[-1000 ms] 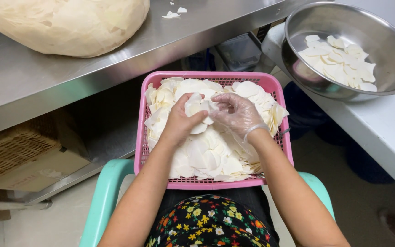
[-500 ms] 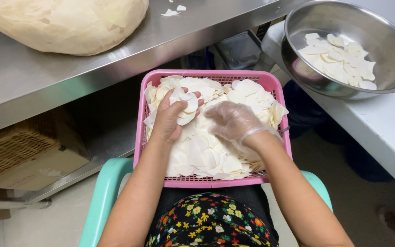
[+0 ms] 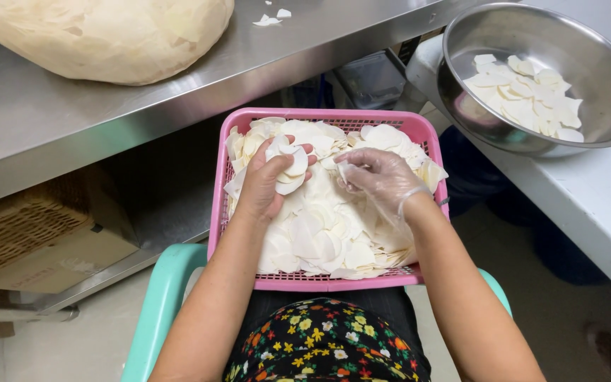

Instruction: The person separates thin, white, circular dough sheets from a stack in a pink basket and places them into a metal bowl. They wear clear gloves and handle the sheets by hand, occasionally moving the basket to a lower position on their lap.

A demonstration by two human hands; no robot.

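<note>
A pink plastic basket [image 3: 218, 198] rests on my lap, heaped with thin white dough wrappers [image 3: 323, 233]. My left hand [image 3: 266, 180], bare, grips a small stack of wrappers [image 3: 290, 164] above the heap's left side. My right hand [image 3: 380, 177] wears a clear plastic glove and pinches the edge of a single wrapper [image 3: 343, 170] just right of that stack. A steel bowl [image 3: 602, 92] at the upper right holds several separated wrappers [image 3: 525, 92].
A big lump of dough [image 3: 100, 35] lies on the steel table [image 3: 51, 120] at the upper left, with small scraps [image 3: 271, 18] beside it. The bowl stands on a white counter [image 3: 588, 205]. A wicker basket [image 3: 15, 226] and cardboard box [image 3: 58, 265] sit below. I sit on a teal chair [image 3: 160, 304].
My left hand lifted a stack of wrappers off the heap and turned it up. My right hand shifted left and pinched a wrapper at the stack's edge.
</note>
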